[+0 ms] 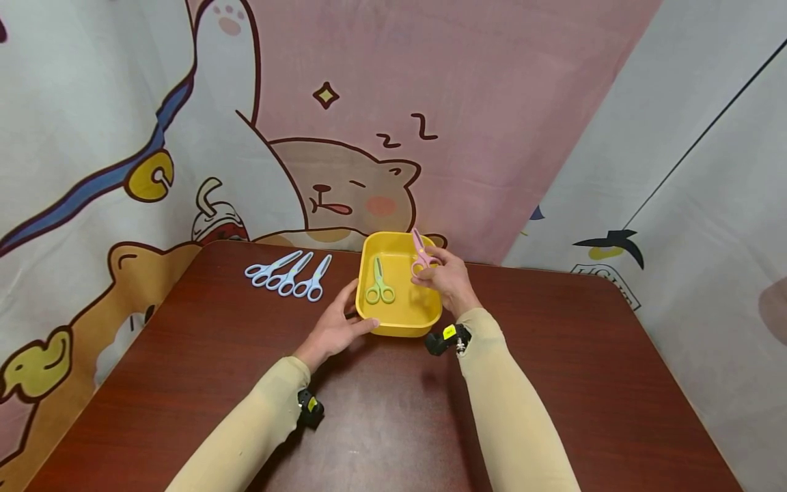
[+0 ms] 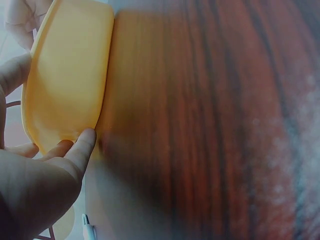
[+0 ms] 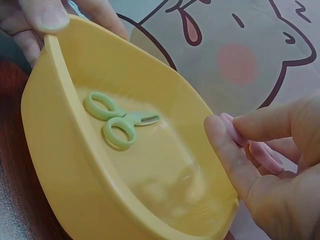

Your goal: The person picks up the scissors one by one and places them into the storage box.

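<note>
The head camera looks forward and down across the counter point(image 1: 553, 376). Close up, the left wrist view faces the outside of the yellow tray point(image 2: 70, 75); the right shares its inside with the head view.

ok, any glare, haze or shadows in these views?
Head: faint sheen low on the brown wood-grain tabletop; left wrist: hazy, pale glare at the tabletop's right, dark shadow near the yellow rounded-rectangular plastic bin; right wrist: soft shadows on the bin's floor.
</note>
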The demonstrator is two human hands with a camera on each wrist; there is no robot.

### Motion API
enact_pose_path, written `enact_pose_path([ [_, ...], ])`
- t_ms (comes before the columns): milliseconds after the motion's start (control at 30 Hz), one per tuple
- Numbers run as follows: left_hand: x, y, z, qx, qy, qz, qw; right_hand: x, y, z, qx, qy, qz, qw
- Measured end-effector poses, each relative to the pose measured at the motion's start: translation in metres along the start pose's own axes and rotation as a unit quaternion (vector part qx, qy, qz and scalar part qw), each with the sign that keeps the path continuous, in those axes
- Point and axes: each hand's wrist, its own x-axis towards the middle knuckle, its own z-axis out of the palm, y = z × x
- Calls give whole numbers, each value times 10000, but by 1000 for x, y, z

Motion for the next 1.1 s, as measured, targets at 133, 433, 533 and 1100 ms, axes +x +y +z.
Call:
enact_pose_path([
  [133,-1,0,0,30,20,-25,10000,0,1,1,-171,-15,9,9999],
  [433,-2,1,-1,26,9,-18,10000,1,-1,8,-337,31,42,9994],
  [533,-2,2,-1,7,13,-18,10000,1,-3,11,-360,31,45,9993],
  [1100,1,1,1,16,-32,25,10000,4,-1,26,-981,0,184,9950],
])
